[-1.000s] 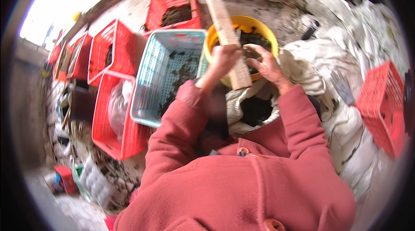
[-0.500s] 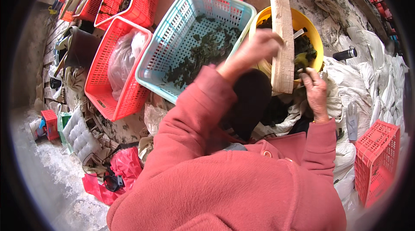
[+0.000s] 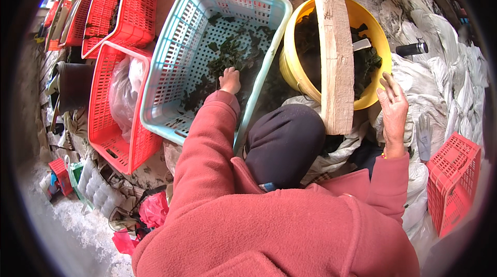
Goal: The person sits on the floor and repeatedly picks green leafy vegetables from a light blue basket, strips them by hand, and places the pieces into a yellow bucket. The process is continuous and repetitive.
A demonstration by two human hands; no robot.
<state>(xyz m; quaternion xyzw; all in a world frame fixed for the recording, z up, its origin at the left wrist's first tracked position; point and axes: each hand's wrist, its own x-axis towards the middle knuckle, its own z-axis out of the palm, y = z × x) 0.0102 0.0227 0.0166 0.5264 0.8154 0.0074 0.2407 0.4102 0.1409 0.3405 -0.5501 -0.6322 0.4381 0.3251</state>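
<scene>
The left hand (image 3: 229,80) is inside a light-blue, rectangular, perforated plastic crate (image 3: 161,131), over dark-green, limp leafy pieces (image 3: 228,53) lying on the right half of its base, from near the far edge toward the near end. Its fingers are bent downward; whether they grip a piece cannot be told. The right hand (image 3: 394,103) is at the near right rim of a round yellow plastic bucket (image 3: 294,70), fingers loosely spread, nothing seen in them; contact with the rim cannot be confirmed. A long, pale, rough-sawn wooden plank (image 3: 335,49) spans the bucket from far rim to near rim. In this inspector's judgement, pieces are best lifted in small, loose pinches, fingers kept flat to the base so that leaves do not snag in the perforations, and the wrist clear of the crate's right edge. Count: one blue crate, one bucket, one plank, one grey glove (image 3: 423,140) on the white sheeting (image 3: 440,83), and at least five red perforated plastic crates (image 3: 123,36); leafy pieces overlap and cannot be counted.
</scene>
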